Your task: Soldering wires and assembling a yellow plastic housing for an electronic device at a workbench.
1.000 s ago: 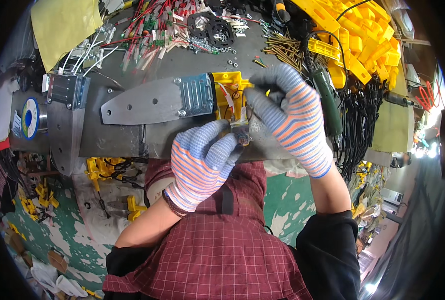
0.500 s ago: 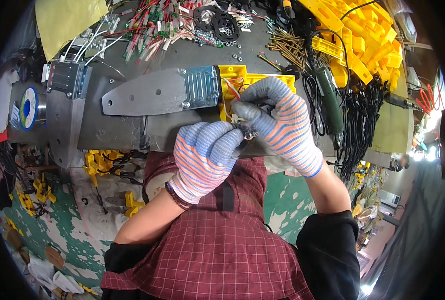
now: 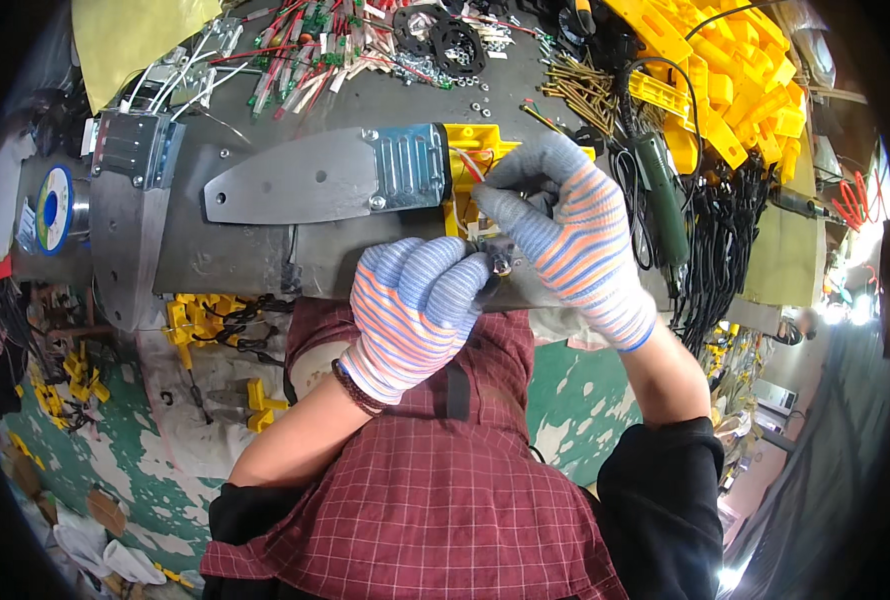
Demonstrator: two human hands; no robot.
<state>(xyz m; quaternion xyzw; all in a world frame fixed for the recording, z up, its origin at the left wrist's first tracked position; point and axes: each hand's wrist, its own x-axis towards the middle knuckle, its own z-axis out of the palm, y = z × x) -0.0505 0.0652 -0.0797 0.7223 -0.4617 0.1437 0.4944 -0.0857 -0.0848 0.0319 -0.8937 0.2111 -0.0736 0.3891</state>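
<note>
Left hand (image 3: 411, 298) pinching dark part (image 3: 503, 262) | right hand (image 3: 573, 228) pinching red wire (image 3: 472, 167) | yellow housing (image 3: 473, 133) open-faced

You have, by count: two striped gloves (image 3: 405, 310), two tapered grey plates (image 3: 290, 200), one wire spool (image 3: 53, 208), one green-handled tool (image 3: 662, 195), two black rings (image 3: 477, 55). Heaped yellow parts (image 3: 755, 90) defy your exact tally.

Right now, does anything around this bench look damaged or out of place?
Yes: the green floor looks worn, with pale patches breaking up its colour. On the bench, a few small nuts lie apart from the hardware heap, as if strayed.
</note>
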